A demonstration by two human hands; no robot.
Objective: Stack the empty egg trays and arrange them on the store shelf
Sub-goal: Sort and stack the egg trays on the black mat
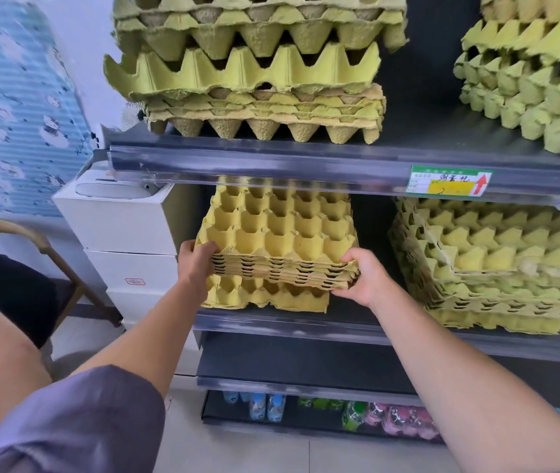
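Note:
A stack of several yellow egg trays (277, 233) sits on the left half of the middle shelf (306, 324), slightly askew over a single bottom tray (271, 297). My left hand (196, 259) grips the stack's front left corner, thumb on top. My right hand (362, 278) grips its front right corner, fingers under the edge. Another yellow stack (497, 264) lies on the same shelf to the right. On the upper shelf (271, 165) stand a tall greenish tray stack (254, 73) at left and another one (531, 73) at right.
A price label (449, 180) with a red arrow is clipped to the upper shelf's front rail. White boxes (125, 230) stand left of the shelving, with a wooden chair (50, 254) beyond. The bottom shelf holds bottles (268, 406) and packaged goods (394, 419).

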